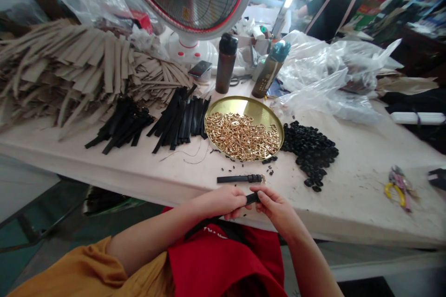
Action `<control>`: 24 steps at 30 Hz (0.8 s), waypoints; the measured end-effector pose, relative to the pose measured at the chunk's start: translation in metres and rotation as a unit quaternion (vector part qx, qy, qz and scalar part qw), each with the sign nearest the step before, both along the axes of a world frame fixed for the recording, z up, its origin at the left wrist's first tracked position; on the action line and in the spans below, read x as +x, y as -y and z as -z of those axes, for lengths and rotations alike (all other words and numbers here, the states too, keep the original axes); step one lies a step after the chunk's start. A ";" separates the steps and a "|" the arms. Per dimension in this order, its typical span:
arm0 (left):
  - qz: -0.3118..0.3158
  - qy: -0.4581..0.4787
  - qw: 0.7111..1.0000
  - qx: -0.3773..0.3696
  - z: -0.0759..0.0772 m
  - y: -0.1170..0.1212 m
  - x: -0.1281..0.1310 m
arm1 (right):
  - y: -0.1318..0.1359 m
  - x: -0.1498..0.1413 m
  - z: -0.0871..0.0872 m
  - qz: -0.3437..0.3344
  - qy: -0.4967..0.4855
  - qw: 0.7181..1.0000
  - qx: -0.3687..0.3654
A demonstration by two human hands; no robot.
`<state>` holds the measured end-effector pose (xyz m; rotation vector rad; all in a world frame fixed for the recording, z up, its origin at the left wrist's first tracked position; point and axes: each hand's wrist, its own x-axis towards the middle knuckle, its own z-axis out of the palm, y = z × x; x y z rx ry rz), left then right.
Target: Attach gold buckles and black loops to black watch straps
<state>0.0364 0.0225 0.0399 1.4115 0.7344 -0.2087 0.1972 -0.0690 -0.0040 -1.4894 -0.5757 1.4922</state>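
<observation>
Both hands hold one short black watch strap [252,198] close to the table's front edge. Wrapped round its left part is my left hand [232,200], fingers closed. My right hand [268,204] pinches the right end between thumb and fingers. Just beyond my hands lies a finished-looking black strap with a gold buckle [241,178]. Past it stands a round gold tray [258,103] bearing a heap of small gold buckles [240,137]. A pile of small black loops [311,153] lies to the tray's right. Left of the tray are black straps [184,120] in a bundle.
Stacked beige strips [62,65] fill the far left. Behind the tray stand a dark bottle [226,65], a second bottle [270,72] and a fan heater [190,0]. Clear plastic bags [324,69] lie back right; yellow-handled pliers [399,190] lie right. Another person [331,9] is in the background.
</observation>
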 end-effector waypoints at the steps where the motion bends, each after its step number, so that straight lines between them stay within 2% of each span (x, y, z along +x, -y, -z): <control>1: 0.018 -0.001 0.998 0.055 0.001 0.000 -0.001 | 0.000 0.000 -0.001 -0.012 0.028 1.000 0.001; 4: 0.058 0.000 0.971 0.230 0.006 -0.002 -0.005 | -0.003 -0.005 -0.004 -0.039 0.104 0.994 0.022; 6: 0.072 -0.005 0.954 0.292 0.010 -0.004 -0.005 | -0.005 -0.008 -0.004 -0.044 0.140 0.988 0.048; 12: 0.043 -0.009 0.957 0.288 0.022 -0.004 0.003 | -0.007 -0.007 -0.005 -0.051 0.228 0.967 0.101; 17: 0.092 0.021 0.945 0.313 0.026 -0.001 0.001 | 0.003 -0.006 -0.010 -0.139 0.359 0.910 0.158; 18: 0.088 0.024 0.943 0.319 0.026 0.000 0.001 | 0.004 -0.006 -0.009 -0.133 0.352 0.913 0.156; 22: 0.031 0.016 0.951 0.308 0.024 0.007 0.005 | 0.002 -0.007 -0.004 -0.050 0.231 0.968 0.085; 24: 0.017 0.015 0.953 0.302 0.021 0.009 0.006 | 0.002 -0.009 -0.004 -0.026 0.231 0.969 0.086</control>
